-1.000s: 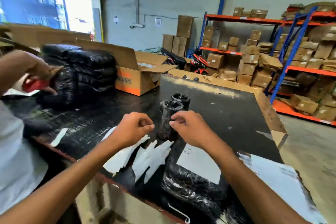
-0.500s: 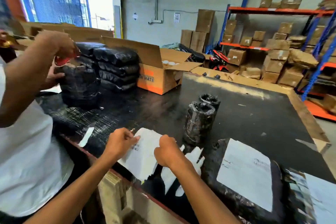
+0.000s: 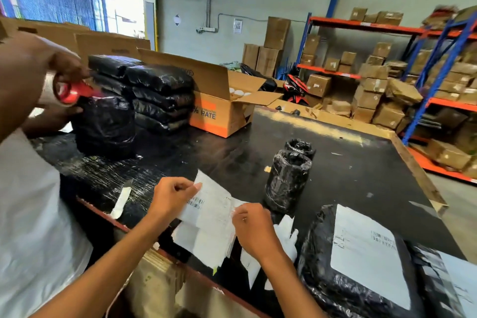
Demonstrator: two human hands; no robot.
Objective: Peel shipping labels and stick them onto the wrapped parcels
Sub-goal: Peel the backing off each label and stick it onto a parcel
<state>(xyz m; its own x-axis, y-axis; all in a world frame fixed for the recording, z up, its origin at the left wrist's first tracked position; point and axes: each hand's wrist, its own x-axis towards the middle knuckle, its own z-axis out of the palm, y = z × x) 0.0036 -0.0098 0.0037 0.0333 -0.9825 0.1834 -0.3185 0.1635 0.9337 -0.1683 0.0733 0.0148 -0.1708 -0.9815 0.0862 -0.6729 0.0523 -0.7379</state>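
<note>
Peeling is under way: a shipping label (image 3: 206,205) is pinched between the left hand (image 3: 171,197) and right hand (image 3: 254,226). Right of the hands, one parcel (image 3: 320,266) is already labelled; beyond them, wrapped cylinders (image 3: 286,183) remain bare.

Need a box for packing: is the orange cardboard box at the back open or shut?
Open: the orange cardboard box has its flaps raised and folded outward.

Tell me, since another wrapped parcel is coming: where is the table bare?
Bare black table lies beyond the two upright wrapped cylinders, between the open carton and the right edge. The near edge is crowded: label sheet, backing scraps, labelled parcel.
</note>
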